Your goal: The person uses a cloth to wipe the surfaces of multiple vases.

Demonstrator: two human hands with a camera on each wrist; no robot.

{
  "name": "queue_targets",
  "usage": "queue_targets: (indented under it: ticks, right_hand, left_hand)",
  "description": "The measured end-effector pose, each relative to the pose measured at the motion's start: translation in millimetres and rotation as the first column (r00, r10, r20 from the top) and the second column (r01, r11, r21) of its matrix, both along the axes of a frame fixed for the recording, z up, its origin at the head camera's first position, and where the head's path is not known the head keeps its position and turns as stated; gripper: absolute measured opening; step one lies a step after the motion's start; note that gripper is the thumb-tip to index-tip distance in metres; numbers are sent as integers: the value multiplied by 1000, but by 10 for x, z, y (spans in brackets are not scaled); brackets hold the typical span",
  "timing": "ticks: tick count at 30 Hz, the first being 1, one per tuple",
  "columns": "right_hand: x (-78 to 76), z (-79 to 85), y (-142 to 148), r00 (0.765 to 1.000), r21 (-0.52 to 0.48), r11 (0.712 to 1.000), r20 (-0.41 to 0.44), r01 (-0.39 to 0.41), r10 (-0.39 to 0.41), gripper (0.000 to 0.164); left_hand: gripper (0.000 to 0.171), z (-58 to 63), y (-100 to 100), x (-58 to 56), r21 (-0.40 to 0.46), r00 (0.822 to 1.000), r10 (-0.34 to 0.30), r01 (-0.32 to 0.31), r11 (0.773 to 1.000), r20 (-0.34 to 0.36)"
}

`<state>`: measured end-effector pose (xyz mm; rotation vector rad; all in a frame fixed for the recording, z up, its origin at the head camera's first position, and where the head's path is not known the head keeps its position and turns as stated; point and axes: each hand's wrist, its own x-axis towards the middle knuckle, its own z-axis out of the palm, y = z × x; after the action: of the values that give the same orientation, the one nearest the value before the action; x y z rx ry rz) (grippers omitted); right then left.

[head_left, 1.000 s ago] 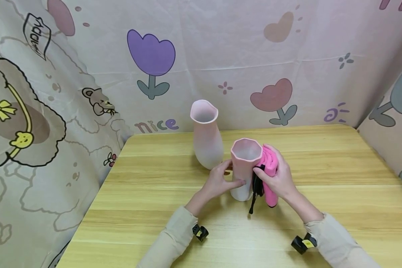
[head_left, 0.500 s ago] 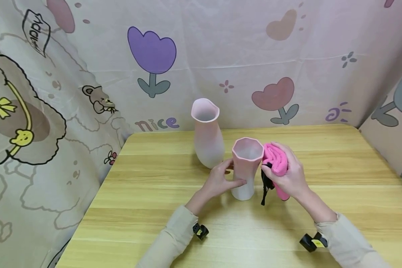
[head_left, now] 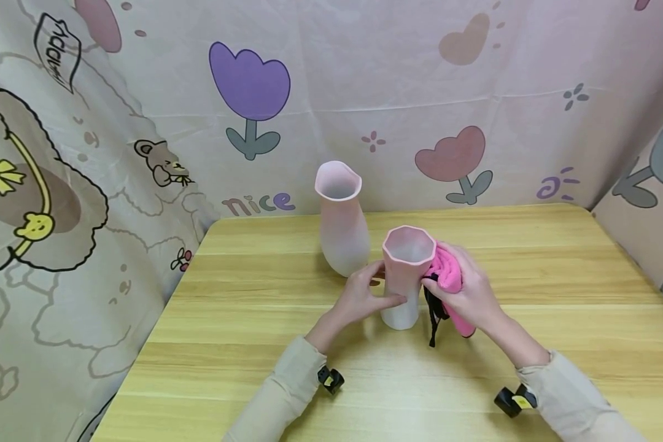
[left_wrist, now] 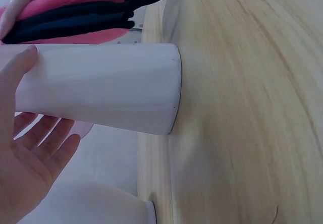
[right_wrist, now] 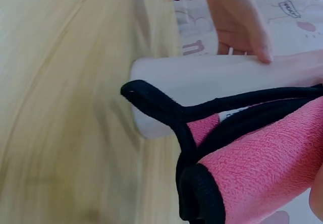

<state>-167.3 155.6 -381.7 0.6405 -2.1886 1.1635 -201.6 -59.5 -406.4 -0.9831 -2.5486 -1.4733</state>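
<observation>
A pink-to-white vase (head_left: 403, 288) with a faceted rim stands upright on the wooden table. My left hand (head_left: 361, 296) holds it from the left, thumb across the front and fingers behind. In my right hand (head_left: 472, 288) is a folded pink cloth (head_left: 446, 265) with black edging, pressed against the vase's right side just below the rim. The cloth's black hanging loop (right_wrist: 146, 97) dangles beside the white lower part of the vase in the right wrist view. From the left wrist, the vase base (left_wrist: 169, 90) rests on the tabletop.
A taller pink-and-white vase (head_left: 344, 236) with a wavy rim stands just behind and left of my left hand. The wooden table (head_left: 243, 319) ends at a printed cloth backdrop (head_left: 331, 80) at the back. Another printed curtain (head_left: 61, 331) hangs along the left side.
The cloth in my right hand moves away from the vase to the right, then comes back against its side. My left hand keeps its hold, and both vases stay in place.
</observation>
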Motion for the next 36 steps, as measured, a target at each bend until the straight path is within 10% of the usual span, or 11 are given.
queue_targets:
  ticks: [22,36]
  right_hand:
    - [-59,-279,90,963,249,949,233,-196,137,52]
    - [-99,-534,83,918,429,870,391,-244,65,45]
  left_hand:
    - [62,-9,-3,0,17,999,3,-4,1000,33]
    - [62,6,0,14,8,999,24,-24,1000,45]
